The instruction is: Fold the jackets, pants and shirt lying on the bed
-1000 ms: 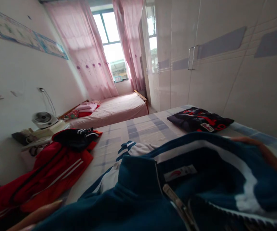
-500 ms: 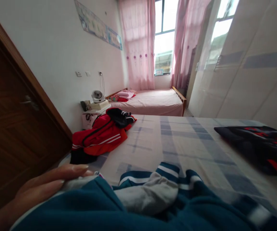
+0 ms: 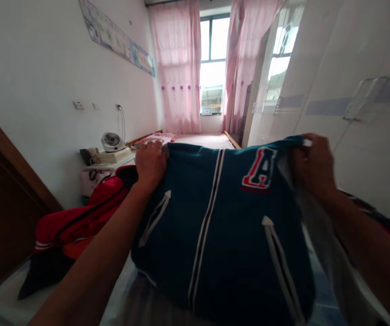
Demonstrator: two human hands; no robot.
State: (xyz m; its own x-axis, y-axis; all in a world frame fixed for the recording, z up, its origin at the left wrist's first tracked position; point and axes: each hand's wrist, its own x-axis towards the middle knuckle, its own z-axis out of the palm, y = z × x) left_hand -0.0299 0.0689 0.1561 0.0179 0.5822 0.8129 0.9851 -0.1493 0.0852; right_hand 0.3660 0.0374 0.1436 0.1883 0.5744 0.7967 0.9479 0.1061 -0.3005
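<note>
A dark teal jacket [image 3: 195,217] hangs spread out in front of me, its zipped front facing me. White trim edges the zip and both slanted pockets, and a red and white letter A sits at its upper right. My left hand [image 3: 151,164] is closed on the jacket's upper left edge. At the upper right edge, my right hand [image 3: 315,165] grips the cloth, fingers curled round it. Grey sleeve fabric [image 3: 324,253] dangles below my right hand, partly behind my forearm. The jacket's lower end runs out of view at the bottom.
A red jacket [image 3: 83,222] lies on the near bed's left side, with dark clothing [image 3: 385,217] at its right. A white fan [image 3: 111,141] stands on the bedside table. Behind are another bed [image 3: 198,140], pink curtains [image 3: 178,68] and white wardrobes [image 3: 344,54] along the right.
The teal jacket, earlier bunched low near the bed, is now raised and spread upright between both hands. My right hand has come into view, and the camera view has shifted.
</note>
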